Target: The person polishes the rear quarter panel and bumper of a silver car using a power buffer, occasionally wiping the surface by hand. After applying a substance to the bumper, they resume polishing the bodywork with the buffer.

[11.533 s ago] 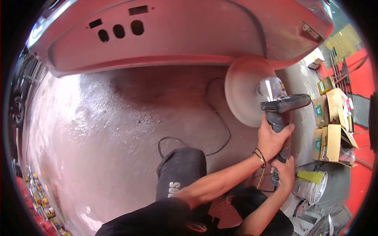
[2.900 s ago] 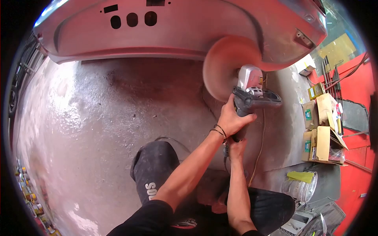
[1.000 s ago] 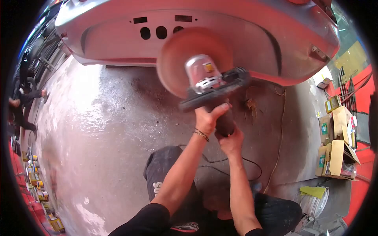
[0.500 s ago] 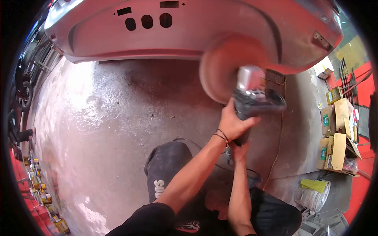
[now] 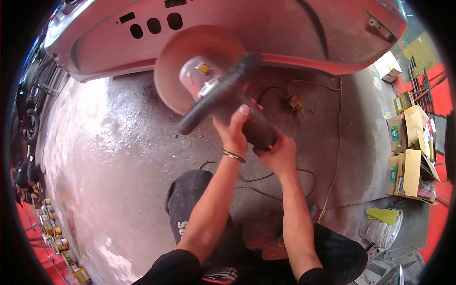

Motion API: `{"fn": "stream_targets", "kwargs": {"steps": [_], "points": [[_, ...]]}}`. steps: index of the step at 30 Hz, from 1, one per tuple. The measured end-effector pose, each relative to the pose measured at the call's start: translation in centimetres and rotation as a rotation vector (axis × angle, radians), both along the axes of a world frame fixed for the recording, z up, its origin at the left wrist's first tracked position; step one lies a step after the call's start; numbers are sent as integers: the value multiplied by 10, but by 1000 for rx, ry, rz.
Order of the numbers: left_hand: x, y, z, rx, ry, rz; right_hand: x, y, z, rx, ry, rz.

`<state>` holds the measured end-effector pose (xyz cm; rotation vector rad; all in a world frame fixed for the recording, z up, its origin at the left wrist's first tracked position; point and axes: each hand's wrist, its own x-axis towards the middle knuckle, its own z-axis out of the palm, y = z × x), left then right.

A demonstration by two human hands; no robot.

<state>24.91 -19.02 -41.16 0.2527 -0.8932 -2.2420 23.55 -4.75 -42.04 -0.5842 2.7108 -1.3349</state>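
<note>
A large polisher [image 5: 259,124] with a dark body and silver head is held out in front of me. Its wide, blurred pad [image 5: 202,40] overlaps the lower part of a car body panel [image 5: 280,31], which has several cut-out holes. Wrapped under the front of the body is my left hand [image 5: 232,133], thumb up and a band at the wrist. My right hand [image 5: 281,154] grips the rear end of the tool. A dark side handle crosses the head at a slant.
A dark cord [image 5: 256,179] loops over the wet-looking floor [image 5: 118,156]. Farther right lie a plug connector [image 5: 296,102] and a thin cable. Open cardboard boxes [image 5: 412,173] and a bucket with a yellow-green cloth [image 5: 382,215] stand at the right; cans [image 5: 59,244] line the left.
Both hands have carried the polisher to the left along the panel and turned it, so its head now points up and left. The view has shifted slightly; the grip stays on.
</note>
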Motion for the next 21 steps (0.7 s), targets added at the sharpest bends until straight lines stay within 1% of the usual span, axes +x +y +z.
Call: {"fn": "stream_targets", "kwargs": {"steps": [1,3,4,6,8,10,13,14,15,17,18,19,21], "points": [[-2,9,-2,-32,-5,-27,2,11,-9,-67,-2,-27],[-9,32,-10,-2,-7,-120,3,34,-21,-83,-91,-71],[-15,42,-22,-79,-32,-151,5,45,-28,-94,-138,-95],[-24,59,-28,-244,-71,-212,8,61,-46,-209,-223,-148],[-29,70,-19,-430,-113,-261,12,70,-67,-359,-280,-183],[-34,74,-8,-501,-165,-326,16,67,-82,-537,-317,-213],[-38,60,-6,-563,-189,-397,20,54,-88,-507,-312,-239],[-39,55,-6,-544,-170,-399,20,48,-87,-512,-293,-235],[-39,51,-6,-526,-152,-401,17,38,-89,-484,-218,-240],[-33,32,1,-434,-79,-358,8,16,-90,-426,-65,-247],[-37,20,-11,-338,-103,-386,3,7,-86,-393,-46,-240],[-35,6,-9,-325,-54,-360,0,-3,-68,-362,-28,-232],[-27,-10,19,-263,24,-275,-2,-19,-34,-269,-6,-189]]}}
